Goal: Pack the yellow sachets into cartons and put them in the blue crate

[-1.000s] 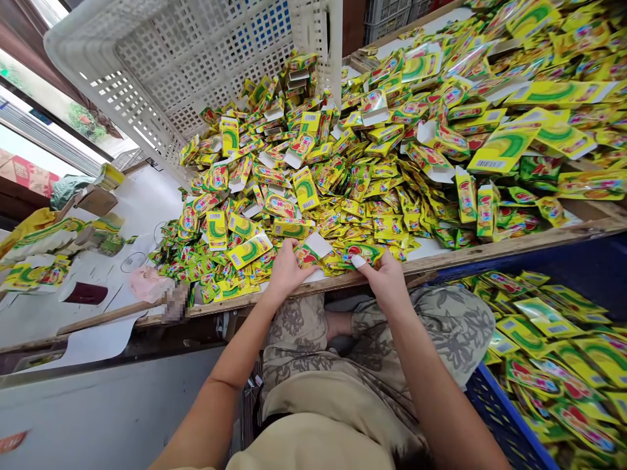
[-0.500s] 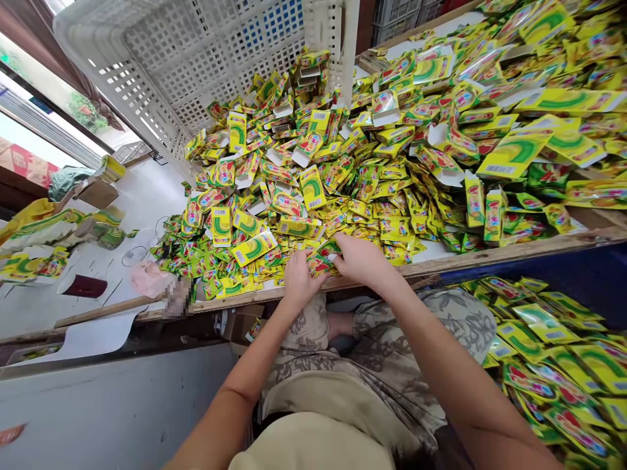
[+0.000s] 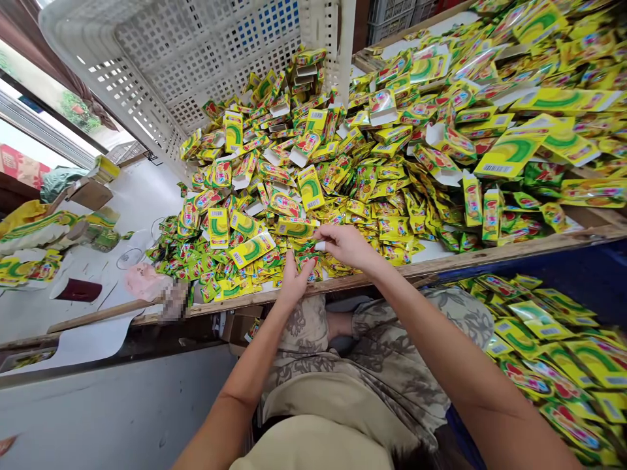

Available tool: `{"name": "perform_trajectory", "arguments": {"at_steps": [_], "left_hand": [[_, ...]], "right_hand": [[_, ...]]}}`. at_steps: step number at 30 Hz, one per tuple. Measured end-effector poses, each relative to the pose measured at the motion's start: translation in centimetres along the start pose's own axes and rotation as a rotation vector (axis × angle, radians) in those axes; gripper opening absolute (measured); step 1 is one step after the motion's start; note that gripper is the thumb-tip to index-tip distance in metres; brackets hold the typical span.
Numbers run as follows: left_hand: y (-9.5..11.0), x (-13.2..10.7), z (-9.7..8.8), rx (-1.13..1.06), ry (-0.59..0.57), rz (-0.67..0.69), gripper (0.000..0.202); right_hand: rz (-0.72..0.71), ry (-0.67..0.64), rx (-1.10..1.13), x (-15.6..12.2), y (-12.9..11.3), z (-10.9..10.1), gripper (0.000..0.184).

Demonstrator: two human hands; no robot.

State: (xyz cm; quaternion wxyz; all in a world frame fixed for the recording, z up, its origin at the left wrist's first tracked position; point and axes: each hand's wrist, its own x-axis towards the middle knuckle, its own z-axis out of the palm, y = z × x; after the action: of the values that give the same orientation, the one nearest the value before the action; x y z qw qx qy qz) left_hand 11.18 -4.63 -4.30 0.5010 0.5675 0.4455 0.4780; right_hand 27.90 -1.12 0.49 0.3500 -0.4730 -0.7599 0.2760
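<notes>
My left hand (image 3: 294,281) is at the table's front edge, its thumb and index finger around a small green-and-red packet (image 3: 312,256) that is partly hidden. Just right of it, my right hand (image 3: 347,247) has its fingers pinched near the packet's top. A white covering shows on one of its fingertips, and whatever it pinches is too small to make out. Behind both hands spreads a heap of yellow sachets (image 3: 360,210) mixed with small yellow boxes (image 3: 310,188), some with open flaps. Green sachets (image 3: 189,258) lie left of my left hand.
A white plastic crate (image 3: 161,85) lies tipped behind the heap, boxes spilling from its mouth. A wooden strip (image 3: 470,253) edges the table. Below right, more yellow packs (image 3: 553,333) fill a blue-lined container. A pink cloth (image 3: 144,281) and a dark red object (image 3: 78,289) lie left.
Both hands have moved slightly away from me. My right hand has shifted left and up to the packet's top, and the packet is now more hidden. The view has moved slightly.
</notes>
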Motion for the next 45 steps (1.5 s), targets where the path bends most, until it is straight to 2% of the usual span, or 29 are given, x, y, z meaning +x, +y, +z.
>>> {"name": "perform_trajectory", "arguments": {"at_steps": [4, 9, 12, 14, 16, 18, 20, 22, 26, 29, 33, 36, 39, 41, 42, 45], "left_hand": [[0.3, 0.4, -0.3, -0.104, -0.010, -0.018, 0.038], [0.2, 0.3, -0.5, -0.118, 0.017, -0.068, 0.049], [0.2, 0.2, -0.3, -0.132, 0.054, -0.072, 0.050], [0.3, 0.3, -0.1, -0.156, 0.094, -0.027, 0.046], [0.5, 0.6, 0.2, -0.194, 0.139, 0.026, 0.041], [0.7, 0.9, 0.2, -0.214, 0.154, 0.061, 0.036], [0.9, 1.3, 0.0, -0.187, 0.122, 0.087, 0.032], [1.1, 1.6, -0.3, -0.134, 0.077, 0.110, 0.030], [1.3, 1.6, -0.9, -0.052, 0.007, 0.062, 0.031], [1.1, 1.4, -1.1, -0.058, -0.043, 0.004, 0.039], [0.8, 1.3, -1.0, -0.067, -0.071, 0.018, 0.044], [0.8, 1.3, -0.9, -0.057, -0.076, 0.008, 0.047], [0.8, 1.5, -0.8, -0.089, -0.063, -0.040, 0.047], [0.8, 1.5, -0.8, -0.109, -0.056, -0.052, 0.048], [0.8, 1.5, -0.7, -0.106, -0.062, -0.050, 0.048], [1.0, 1.4, -0.4, -0.086, -0.124, -0.043, 0.047]], "right_hand": [[0.011, -0.119, -0.132, 0.9, -0.4, -0.6, 0.013], [0.093, -0.248, -0.002, 1.5, -1.4, -1.3, 0.019], [0.063, -0.300, -0.082, 1.4, -1.9, -1.6, 0.016], [0.039, -0.360, -0.161, 1.2, -2.2, -1.8, 0.017], [0.009, -0.362, -0.218, 0.9, -2.5, -2.0, 0.020], [-0.027, -0.267, -0.262, 0.7, -2.9, -2.2, 0.023], [-0.068, -0.151, -0.282, 0.5, -3.3, -2.2, 0.026], [-0.105, -0.114, -0.301, 0.6, -3.7, -2.2, 0.025], [-0.099, -0.160, -0.416, 1.1, -4.4, -1.9, 0.021], [-0.114, -0.240, -0.501, 1.3, -4.5, -1.6, 0.019], [-0.118, -0.353, -0.529, 1.3, -4.2, -1.4, 0.017], [-0.096, -0.353, -0.410, 0.9, -3.4, -1.6, 0.022], [-0.034, -0.111, -0.105, 0.0, -2.1, -1.5, 0.030], [0.091, 0.031, 0.119, -0.8, -1.1, -0.9, 0.028], [0.169, 0.045, 0.222, -1.1, -0.6, -0.5, 0.025], [0.327, -0.037, 0.499, -1.5, 0.5, 0.5, 0.015]]}}
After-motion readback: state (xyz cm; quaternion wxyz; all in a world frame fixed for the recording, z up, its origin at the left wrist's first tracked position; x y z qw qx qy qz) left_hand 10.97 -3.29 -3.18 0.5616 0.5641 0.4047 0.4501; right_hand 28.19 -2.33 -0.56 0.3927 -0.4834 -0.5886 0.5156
